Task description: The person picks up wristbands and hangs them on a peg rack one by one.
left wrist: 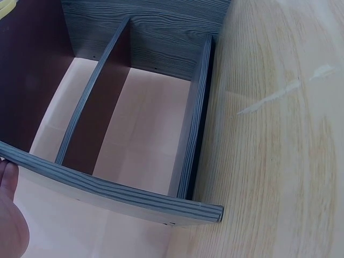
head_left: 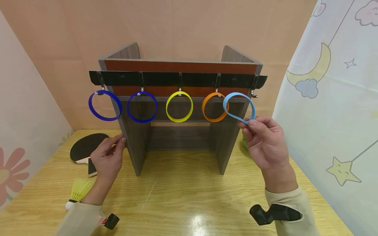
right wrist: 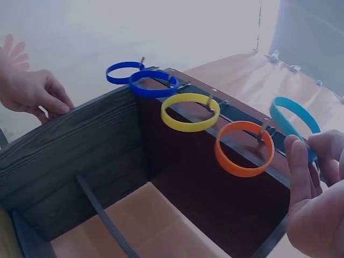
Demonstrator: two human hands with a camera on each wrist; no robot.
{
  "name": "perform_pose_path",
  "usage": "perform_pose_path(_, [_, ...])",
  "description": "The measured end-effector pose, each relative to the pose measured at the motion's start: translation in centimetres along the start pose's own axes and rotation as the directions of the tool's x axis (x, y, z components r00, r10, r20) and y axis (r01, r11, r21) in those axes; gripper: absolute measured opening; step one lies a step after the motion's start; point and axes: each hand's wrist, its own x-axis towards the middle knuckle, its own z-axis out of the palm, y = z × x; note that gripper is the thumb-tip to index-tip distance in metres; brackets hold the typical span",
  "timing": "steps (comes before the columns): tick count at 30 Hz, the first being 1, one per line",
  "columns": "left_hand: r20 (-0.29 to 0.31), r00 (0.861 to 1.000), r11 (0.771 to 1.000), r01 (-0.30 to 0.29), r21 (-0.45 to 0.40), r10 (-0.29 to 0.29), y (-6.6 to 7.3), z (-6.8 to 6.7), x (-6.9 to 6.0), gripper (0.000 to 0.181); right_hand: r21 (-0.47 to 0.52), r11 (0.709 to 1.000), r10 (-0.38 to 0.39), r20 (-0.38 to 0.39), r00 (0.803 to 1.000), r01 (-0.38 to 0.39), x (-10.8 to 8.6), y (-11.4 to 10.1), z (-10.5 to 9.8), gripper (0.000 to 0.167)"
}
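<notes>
A light blue silicone wristband [head_left: 235,94] is pinched at its lower edge between thumb and fingers of my right hand [head_left: 267,141]. It is in front of the rightmost hook [head_left: 254,93], slightly to its left, and overlaps an orange wristband [head_left: 210,117] in the head view. That orange band, a yellow wristband [head_left: 168,108] and two dark blue wristbands [head_left: 119,109] hang from the other hooks on a black strip [head_left: 162,79]. My left hand [head_left: 107,157] grips the left side panel of a grey wooden shelf [head_left: 130,141] at its edge; part of its fingers is hidden.
On the left of the wooden table [head_left: 177,196] lie a black table tennis paddle [head_left: 85,146] and a yellow shuttlecock [head_left: 80,189]. Something green [head_left: 244,141] shows partly behind the shelf's right side. Patterned cloth walls [head_left: 322,114] stand at both sides.
</notes>
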Motion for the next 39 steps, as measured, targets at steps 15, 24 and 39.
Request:
perform_pose_path(15, [-0.001, 1.0, 1.0, -0.003, -0.003, 0.003, 0.1, 0.1, 0.1, 0.011, 0.042, 0.993, -0.095, -0.239, 0.966, 0.108, 0.5, -0.6, -1.4, 0.013])
perform_pose_path(24, [-0.002, 1.0, 1.0, -0.007, 0.025, 0.007, 0.1, 0.0, 0.0, 0.011, 0.034, 0.994, -0.093, -0.26, 0.961, 0.105, 0.3, -0.1, -2.7, 0.013])
perform_pose_path(39, [0.004, 1.0, 0.999, -0.005, 0.032, 0.005, -0.1, 0.0, 0.0, 0.011, -0.024, 0.997, -0.083, -0.236, 0.968, 0.08, -0.1, 1.0, -3.6, 0.016])
